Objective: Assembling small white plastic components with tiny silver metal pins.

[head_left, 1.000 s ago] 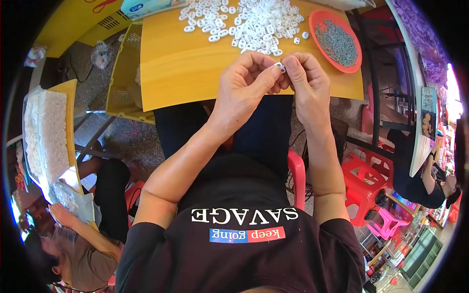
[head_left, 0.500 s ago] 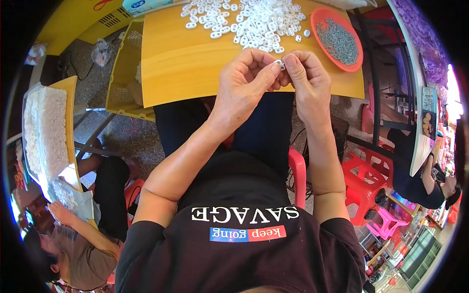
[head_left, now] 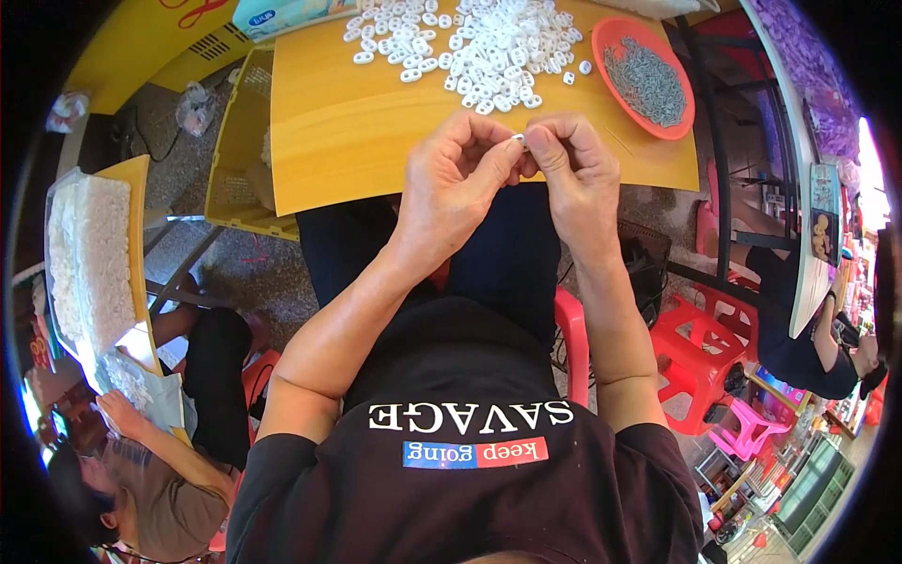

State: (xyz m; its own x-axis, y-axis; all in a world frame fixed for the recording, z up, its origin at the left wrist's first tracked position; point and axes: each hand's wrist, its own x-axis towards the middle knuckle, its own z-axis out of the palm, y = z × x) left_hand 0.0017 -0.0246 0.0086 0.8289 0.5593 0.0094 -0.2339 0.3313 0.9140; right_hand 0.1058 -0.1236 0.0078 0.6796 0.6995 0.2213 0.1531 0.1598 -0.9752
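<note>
Nearby, red dish [head_left: 611, 34] of grey pieces [head_left: 646, 85]

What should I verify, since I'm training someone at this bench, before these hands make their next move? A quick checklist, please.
1. Left hand pinching the small white piece: ok.
2. Right hand brought to it, thumb and fingers pinched: ok.
3. Anything separate held between the right fingertips: cannot tell, too small.
4. How the small white piece is seated: cannot tell, fingers mostly cover it.
5. Loose white pieces on the yellow table beyond the hands: ok.
6. Metal pieces contained in the red dish: ok.
</note>
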